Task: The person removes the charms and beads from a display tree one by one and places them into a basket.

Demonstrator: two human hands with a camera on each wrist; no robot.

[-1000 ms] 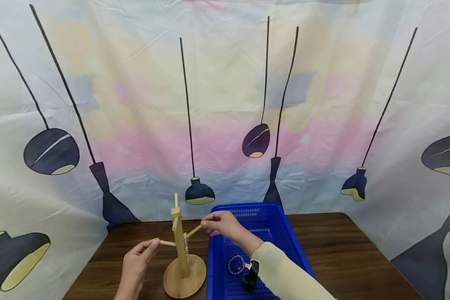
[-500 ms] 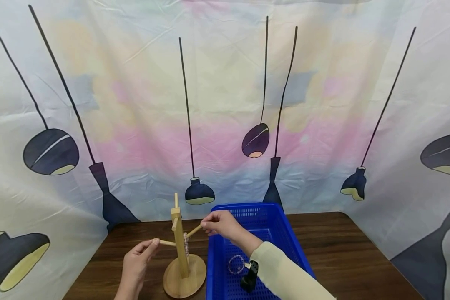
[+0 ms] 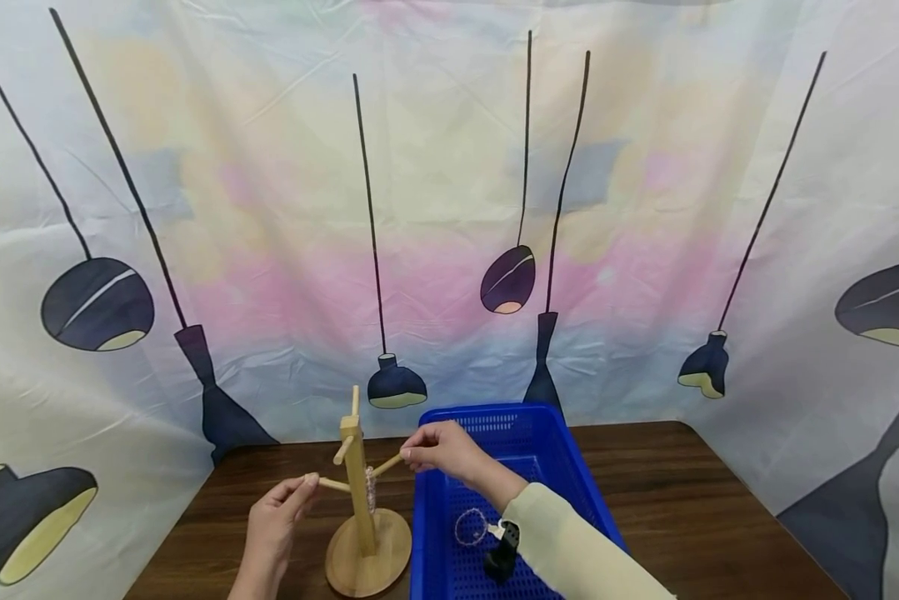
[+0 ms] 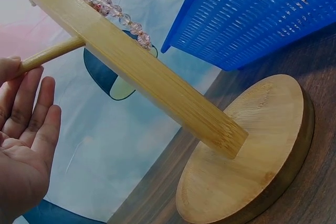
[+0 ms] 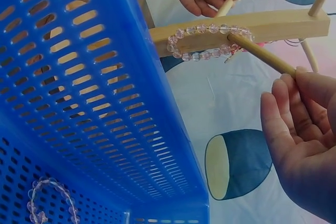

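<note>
- Our left hand (image 3: 277, 518) pinches the tip of the left peg (image 3: 334, 485) between thumb and forefinger; the other fingers lie relaxed below it.
- Our right hand (image 3: 443, 450) pinches the tip of the right peg (image 3: 387, 464) in the same way, across the post (image 3: 359, 496) from the left hand.
- The beaded bracelet (image 5: 212, 28) hangs around the right peg, inward of our right fingertips and close against the post; neither hand touches it.
- For steadiness, we do best to press evenly from both hands, so that the wooden post between them stays upright and the round base (image 3: 370, 565) below them sits flat on the desk (image 3: 666, 492).
- We should pinch only the peg ends, as now; closer in, our right fingers might snag the beads.
- The right peg rises toward our right hand, which likely helps the bracelet rest inward; we should avoid tipping that end down.
- The blue basket (image 3: 430, 537) sits just under our right forearm, and a second bracelet (image 3: 457, 528) lies in it, nearer us than the right hand. We should lift that wrist clear of the rim before moving it, since brushing the basket could jolt the stand.
</note>
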